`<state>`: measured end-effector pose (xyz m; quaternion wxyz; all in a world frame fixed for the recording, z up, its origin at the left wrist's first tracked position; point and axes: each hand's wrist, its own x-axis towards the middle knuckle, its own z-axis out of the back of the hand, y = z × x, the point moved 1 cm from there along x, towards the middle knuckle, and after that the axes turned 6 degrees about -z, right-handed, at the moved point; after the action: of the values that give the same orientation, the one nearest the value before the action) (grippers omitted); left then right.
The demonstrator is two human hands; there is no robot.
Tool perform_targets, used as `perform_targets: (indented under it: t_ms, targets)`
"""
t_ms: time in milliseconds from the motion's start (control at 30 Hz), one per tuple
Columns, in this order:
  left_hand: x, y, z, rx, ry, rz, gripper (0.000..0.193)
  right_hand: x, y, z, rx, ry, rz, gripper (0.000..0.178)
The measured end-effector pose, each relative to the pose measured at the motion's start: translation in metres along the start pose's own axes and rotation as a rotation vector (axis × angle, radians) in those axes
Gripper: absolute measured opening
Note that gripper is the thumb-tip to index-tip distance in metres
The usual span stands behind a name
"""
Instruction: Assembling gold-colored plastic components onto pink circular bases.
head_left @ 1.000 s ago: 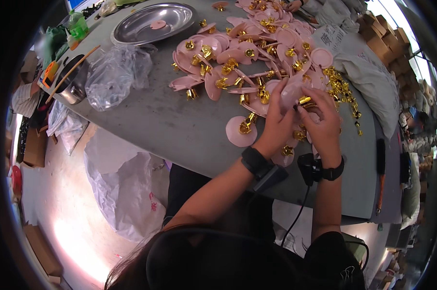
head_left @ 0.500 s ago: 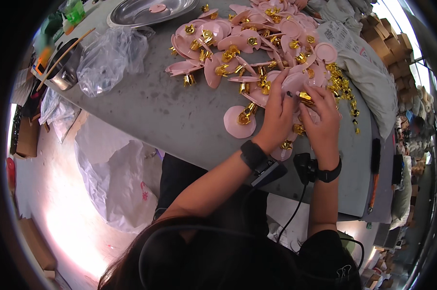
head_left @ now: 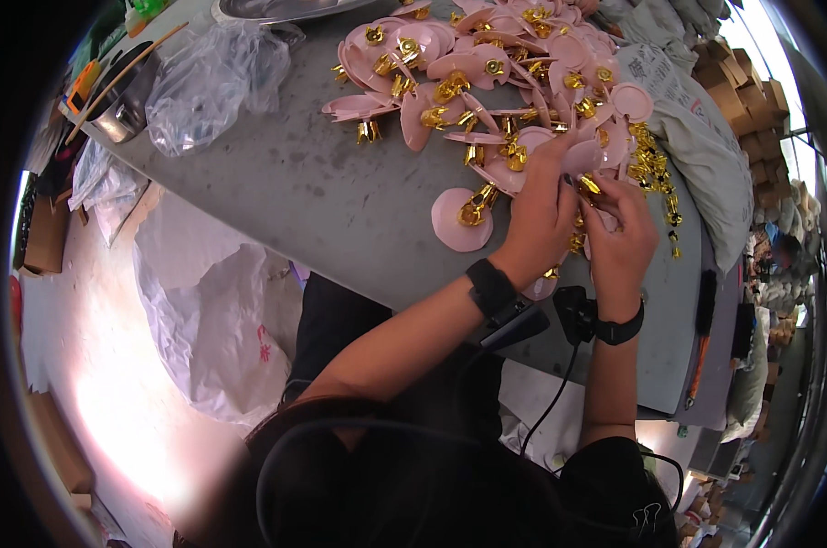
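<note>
My two hands meet at the near edge of a pile of pink plastic discs (head_left: 468,66), many with shiny gold crown-shaped pieces (head_left: 453,87) on them. My right hand (head_left: 624,226) pinches a small gold crown-shaped piece (head_left: 590,184) between thumb and fingertips. Close beside it, my left hand (head_left: 541,219) is closed, its thumb near that gold piece; what its fingers hold is hidden behind the hand. A single pink disc (head_left: 459,221) with a gold piece on its edge lies left of my left wrist. Another pink disc (head_left: 540,289) shows beneath the wrists.
Loose gold pieces (head_left: 649,164) lie right of the pile, beside a large pale sack (head_left: 697,137). A metal tray (head_left: 286,11), a clear plastic bag (head_left: 203,87) and a metal pot (head_left: 126,114) with a stick stand left. A black device (head_left: 574,315) with a cable lies by my right wrist.
My hands have drawn closer together, and the gold piece in my right fingers now sits near my left thumb. The whole view has shifted slightly.
</note>
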<state>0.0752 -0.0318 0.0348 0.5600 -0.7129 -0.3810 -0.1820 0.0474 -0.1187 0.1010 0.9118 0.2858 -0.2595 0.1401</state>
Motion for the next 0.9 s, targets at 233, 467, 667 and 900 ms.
perform_targets:
  t_ms: [233,467,667,900]
  targets:
    - [0.001,-0.010,0.004,0.084,0.013,-0.028,0.051,-0.002,0.000,-0.002,0.143,0.035,-0.247,0.025]
    - [-0.003,-0.007,0.003,-0.091,0.099,0.145,0.045,-0.002,-0.022,-0.006,0.704,0.160,-0.482,0.027]
    - [-0.001,0.008,-0.004,-0.703,-0.116,0.454,0.038,0.003,-0.012,0.005,0.377,0.224,-0.327,0.029]
    - [-0.001,0.017,-0.005,-0.668,-0.179,0.619,0.042,0.026,-0.016,0.040,0.404,0.207,-0.340,0.030]
